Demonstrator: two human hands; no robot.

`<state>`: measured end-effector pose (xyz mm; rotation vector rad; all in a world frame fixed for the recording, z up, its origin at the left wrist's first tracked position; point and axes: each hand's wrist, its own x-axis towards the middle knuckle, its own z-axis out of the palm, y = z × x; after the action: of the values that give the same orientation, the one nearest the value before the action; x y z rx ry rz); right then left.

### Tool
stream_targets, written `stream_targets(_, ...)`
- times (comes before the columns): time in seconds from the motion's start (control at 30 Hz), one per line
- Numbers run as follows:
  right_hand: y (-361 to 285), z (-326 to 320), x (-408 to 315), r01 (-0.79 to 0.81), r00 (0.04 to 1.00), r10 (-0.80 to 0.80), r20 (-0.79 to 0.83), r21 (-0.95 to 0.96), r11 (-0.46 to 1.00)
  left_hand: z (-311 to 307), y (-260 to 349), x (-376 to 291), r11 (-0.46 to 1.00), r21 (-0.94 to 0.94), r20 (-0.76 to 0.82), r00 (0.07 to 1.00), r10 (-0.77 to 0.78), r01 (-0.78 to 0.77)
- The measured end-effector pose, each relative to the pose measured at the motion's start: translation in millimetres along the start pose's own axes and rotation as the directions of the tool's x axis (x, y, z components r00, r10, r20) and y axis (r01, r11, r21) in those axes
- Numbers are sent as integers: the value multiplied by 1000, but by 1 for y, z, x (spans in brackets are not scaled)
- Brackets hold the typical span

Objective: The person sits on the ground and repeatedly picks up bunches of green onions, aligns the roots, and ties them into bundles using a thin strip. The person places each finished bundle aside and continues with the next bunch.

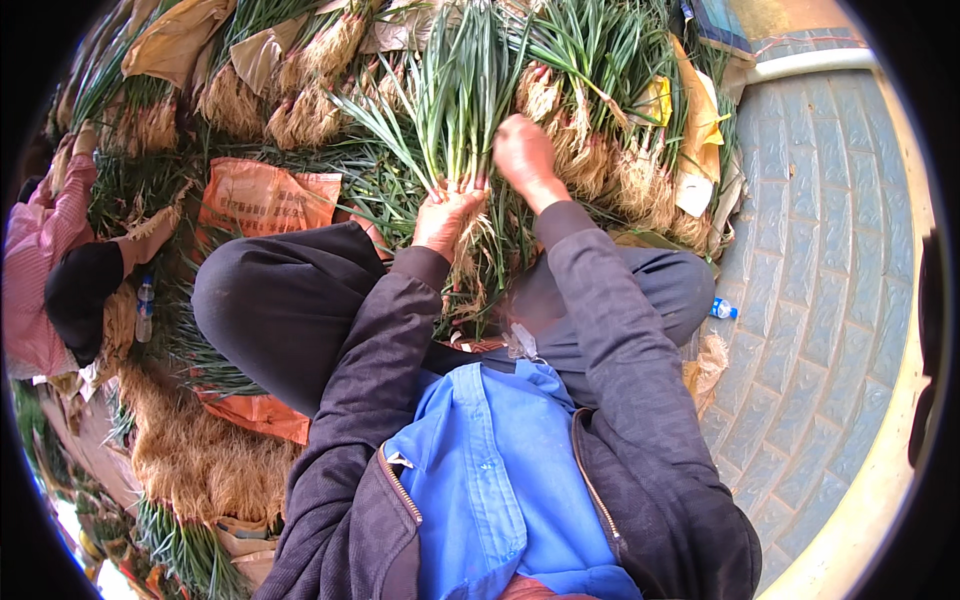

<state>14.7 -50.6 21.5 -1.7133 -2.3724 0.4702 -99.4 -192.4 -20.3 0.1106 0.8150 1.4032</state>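
My left hand grips a bunch of bare-root plants at the base of the stems. Their long green leaves fan out away from me, and pale roots hang below my fingers. Just right of the bunch, my right hand is raised with its fingers curled. Whether it pinches anything is hidden by the fist. Beneath both hands, loose plants and leaves lie between my crossed legs.
Bundled plants with tan roots line the far side. An orange printed sack lies left of my hands. Another person in a pink sleeve sits at far left. A root pile is at lower left; a plastic bottle lies by my right knee.
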Motion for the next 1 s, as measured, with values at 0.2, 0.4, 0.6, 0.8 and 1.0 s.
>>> stream_targets(0.2, 8, -33, 0, -141, 898, -134, 418, 564, 814, 0, -1, -2, 999, 10, -33, 999, -38, 39)
stream_targets(0.4, -9, -30, -1, 160, 913, -265, 310, 325, 932, 6, 0, -2, 998, -60, -13, 1000, 20, -21)
stream_targets(0.6, -6, -18, 0, 91, 893, -240, 380, 370, 925, 2, -1, -2, 1000, 9, -18, 1000, 14, -13)
stream_targets(0.8, 1, -20, -9, 382, 894, -395, 211, 100, 919, -1, -5, 0, 998, 59, -46, 999, 28, -25)
stream_targets(1.0, 21, -14, -18, 472, 869, -470, 155, 26, 881, -2, -11, 2, 995, 100, -75, 996, 39, -31)
